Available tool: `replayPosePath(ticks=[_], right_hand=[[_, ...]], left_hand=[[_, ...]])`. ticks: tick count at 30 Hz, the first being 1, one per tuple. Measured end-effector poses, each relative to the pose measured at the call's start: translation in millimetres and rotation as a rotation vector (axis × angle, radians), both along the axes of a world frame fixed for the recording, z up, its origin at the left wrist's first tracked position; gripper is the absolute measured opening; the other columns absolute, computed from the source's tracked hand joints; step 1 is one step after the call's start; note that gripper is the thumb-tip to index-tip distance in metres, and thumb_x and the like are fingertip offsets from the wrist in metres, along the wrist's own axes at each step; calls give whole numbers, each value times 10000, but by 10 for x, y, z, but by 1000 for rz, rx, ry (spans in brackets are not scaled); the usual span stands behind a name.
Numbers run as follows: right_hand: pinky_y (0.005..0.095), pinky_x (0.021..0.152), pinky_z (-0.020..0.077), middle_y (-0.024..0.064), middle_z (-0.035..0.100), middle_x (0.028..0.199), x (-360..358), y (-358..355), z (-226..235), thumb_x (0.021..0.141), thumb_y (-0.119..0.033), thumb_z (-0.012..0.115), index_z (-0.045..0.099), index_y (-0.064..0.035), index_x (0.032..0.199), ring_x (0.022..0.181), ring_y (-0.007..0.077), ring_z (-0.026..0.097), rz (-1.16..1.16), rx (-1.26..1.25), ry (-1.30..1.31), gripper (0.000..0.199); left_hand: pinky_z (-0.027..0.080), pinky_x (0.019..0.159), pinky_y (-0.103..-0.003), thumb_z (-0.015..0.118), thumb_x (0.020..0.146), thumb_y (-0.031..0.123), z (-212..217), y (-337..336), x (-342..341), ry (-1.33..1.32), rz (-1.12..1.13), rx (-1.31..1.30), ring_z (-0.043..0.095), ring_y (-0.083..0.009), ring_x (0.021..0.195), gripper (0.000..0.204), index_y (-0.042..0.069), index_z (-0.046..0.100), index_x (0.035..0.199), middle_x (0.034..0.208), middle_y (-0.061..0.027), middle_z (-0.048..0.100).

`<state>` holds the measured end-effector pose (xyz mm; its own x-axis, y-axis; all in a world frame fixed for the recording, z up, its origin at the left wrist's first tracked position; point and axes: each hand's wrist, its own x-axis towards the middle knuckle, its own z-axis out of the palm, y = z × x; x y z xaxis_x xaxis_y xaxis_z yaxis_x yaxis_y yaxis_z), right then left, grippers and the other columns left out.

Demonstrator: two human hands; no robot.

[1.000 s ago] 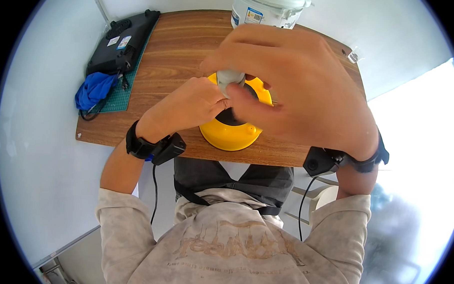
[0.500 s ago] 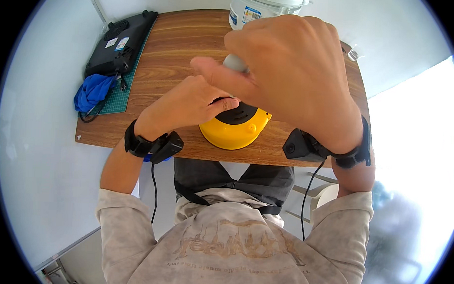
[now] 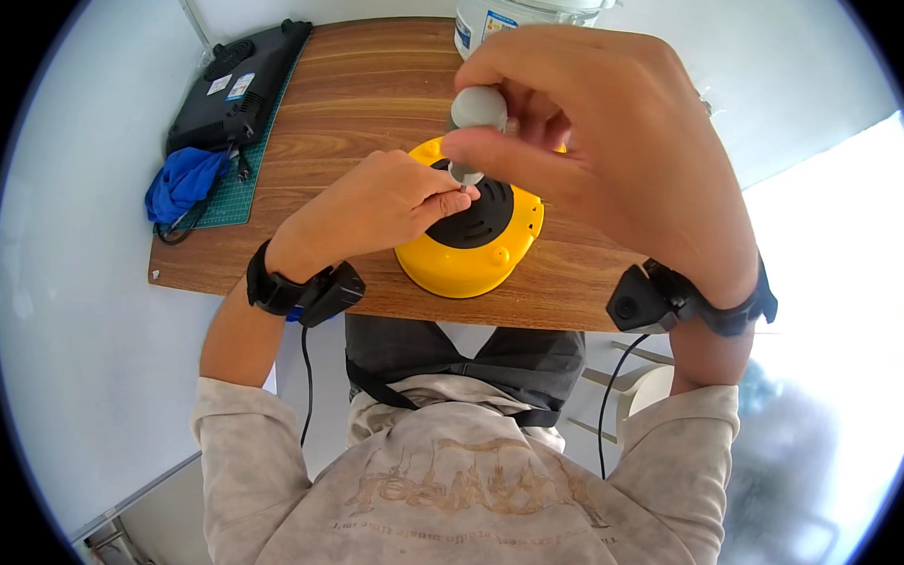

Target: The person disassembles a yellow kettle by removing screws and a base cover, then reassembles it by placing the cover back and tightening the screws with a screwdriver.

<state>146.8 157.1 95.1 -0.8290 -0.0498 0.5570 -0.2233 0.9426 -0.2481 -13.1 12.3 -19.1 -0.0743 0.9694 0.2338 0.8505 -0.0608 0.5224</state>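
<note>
A round yellow housing [image 3: 459,275] with a black slotted centre lies on the table in front of me. Over it stands a screwdriver [image 3: 479,108] with a pale grey handle, its shaft pointing down at the black part. My right hand [image 3: 616,149] is curled loosely round the handle, thumb and forefinger on either side. Low on the shaft, thumb and forefinger of my left hand [image 3: 395,203] pinch together close to the tip. Those fingertips hide the tip and whatever it meets.
A white lidded appliance [image 3: 531,16] stands at the table's far edge. On the left, a black device [image 3: 219,100] rests on a green cutting mat [image 3: 238,203], with a blue cloth [image 3: 185,186] and a cable beside it. White walls rise left and behind.
My right hand has shifted to the right and loosened round the screwdriver, showing more of its handle and the yellow housing. The left hand has stayed in place.
</note>
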Motion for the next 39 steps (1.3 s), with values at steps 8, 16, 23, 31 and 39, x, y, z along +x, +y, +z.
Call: replayPosePath(ticks=[8, 16, 23, 31, 39], right_hand=[[326, 488, 437, 34, 565, 564, -34, -120, -4, 830, -429, 780, 658, -83, 763, 496, 235, 557, -218, 317, 15, 372], [315, 505, 457, 33, 584, 582, 13, -40, -106, 827, -343, 784, 679, -80, 819, 515, 216, 577, 26, 148, 157, 283], [315, 474, 419, 33, 572, 569, 74, -54, 42, 833, -419, 778, 654, -67, 763, 479, 219, 534, -184, 356, 2, 379], [345, 523, 457, 55, 631, 745, -25, 9, -181, 863, -416, 773, 683, -76, 882, 585, 234, 600, -159, 356, 185, 352], [347, 528, 481, 67, 682, 859, 166, -25, -103, 828, -202, 805, 731, -77, 1048, 625, 191, 631, 57, 110, 138, 263]], left_hand=[[537, 710, -420, 613, 1003, 293, 6, -45, 37, 26, 3, 91, 669, -374, 768, 289, 50, 763, 1043, 851, -192, 699], [548, 712, -410, 604, 1001, 269, 154, -48, 58, 30, 13, -101, 681, -364, 779, 278, 31, 738, 949, 845, -174, 709], [550, 707, -404, 602, 1004, 289, -4, -37, 41, 17, -28, 59, 687, -352, 774, 285, 46, 752, 1001, 872, -177, 717], [552, 706, -405, 587, 1017, 296, 126, 11, 73, 72, 12, -99, 688, -351, 767, 279, 75, 756, 1036, 903, -172, 718], [550, 696, -403, 581, 1019, 288, 122, -44, 70, 138, -6, -67, 687, -348, 762, 273, 72, 748, 1018, 889, -169, 716]])
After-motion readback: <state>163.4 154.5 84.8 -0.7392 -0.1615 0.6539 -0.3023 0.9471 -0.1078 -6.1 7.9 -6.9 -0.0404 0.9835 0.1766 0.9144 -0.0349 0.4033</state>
